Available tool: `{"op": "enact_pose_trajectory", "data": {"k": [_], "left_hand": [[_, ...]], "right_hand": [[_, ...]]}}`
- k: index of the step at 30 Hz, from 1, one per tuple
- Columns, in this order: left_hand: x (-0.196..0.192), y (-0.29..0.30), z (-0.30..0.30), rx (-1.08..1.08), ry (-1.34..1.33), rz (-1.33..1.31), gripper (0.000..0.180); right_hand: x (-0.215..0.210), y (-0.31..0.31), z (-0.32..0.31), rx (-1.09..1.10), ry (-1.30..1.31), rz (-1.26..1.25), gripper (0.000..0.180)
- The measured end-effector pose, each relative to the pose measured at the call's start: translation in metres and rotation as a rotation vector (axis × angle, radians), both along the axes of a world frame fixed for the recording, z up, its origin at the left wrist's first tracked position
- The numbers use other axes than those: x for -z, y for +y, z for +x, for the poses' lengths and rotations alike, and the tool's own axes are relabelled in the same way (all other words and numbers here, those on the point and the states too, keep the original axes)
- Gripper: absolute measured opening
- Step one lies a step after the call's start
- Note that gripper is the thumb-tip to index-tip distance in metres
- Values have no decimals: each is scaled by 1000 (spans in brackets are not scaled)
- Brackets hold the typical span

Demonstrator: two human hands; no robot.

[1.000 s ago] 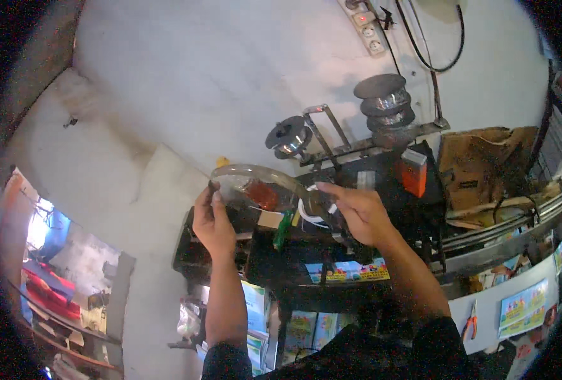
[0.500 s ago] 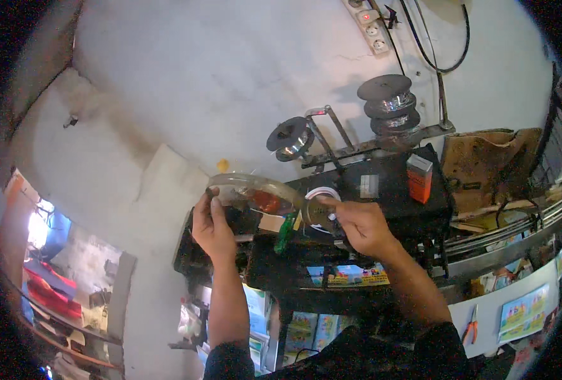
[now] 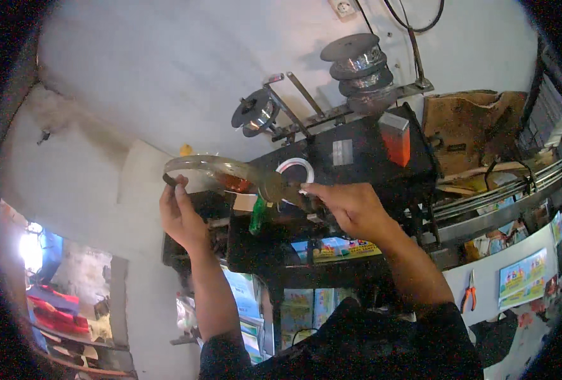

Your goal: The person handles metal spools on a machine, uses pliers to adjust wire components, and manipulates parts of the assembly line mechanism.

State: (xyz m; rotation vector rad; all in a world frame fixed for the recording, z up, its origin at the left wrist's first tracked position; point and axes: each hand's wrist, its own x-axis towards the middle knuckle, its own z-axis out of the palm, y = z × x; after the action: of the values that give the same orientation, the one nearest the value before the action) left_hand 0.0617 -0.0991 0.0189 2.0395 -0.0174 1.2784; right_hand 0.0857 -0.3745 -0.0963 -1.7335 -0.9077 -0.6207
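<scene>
My left hand [image 3: 183, 212] has its thumb and fingers closed on the dark left end of a clear, curved hose [image 3: 224, 166]. The hose arches to the right and meets a brownish, cloudy wider piece [image 3: 274, 187]. My right hand [image 3: 357, 209] is closed at that piece's right side, index finger stretched along it, with a small white spot at the fingertip. Exactly what the right fingers grip is hidden. Behind the hose are a white ring-shaped roll [image 3: 305, 166], something orange-red [image 3: 233, 182] and a green plastic item [image 3: 257, 216].
A black machine top [image 3: 331, 136] carries an orange and grey box [image 3: 395, 139]. Wire spools [image 3: 255, 114] sit on a metal bar behind it, with stacked spools [image 3: 360, 63] to the right. Cardboard [image 3: 467, 136] leans at the right. Orange-handled pliers [image 3: 469, 294] lie on a white surface.
My view has shifted right and downward, so the surroundings appear farther left and higher. Both hands stay at the hose's ends, and the hose now arches more strongly.
</scene>
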Motion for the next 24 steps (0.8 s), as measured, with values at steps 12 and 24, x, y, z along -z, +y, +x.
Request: {"op": "enact_pose_trajectory", "data": {"k": [12,24], "left_hand": [[-3,-7,-7,-4,28,22,31],[7,3,-2,330,62,-190,53]], "right_hand": [[24,0,-9,79,25,-83,46],[24,6,-16,128,52,-60,40]]}}
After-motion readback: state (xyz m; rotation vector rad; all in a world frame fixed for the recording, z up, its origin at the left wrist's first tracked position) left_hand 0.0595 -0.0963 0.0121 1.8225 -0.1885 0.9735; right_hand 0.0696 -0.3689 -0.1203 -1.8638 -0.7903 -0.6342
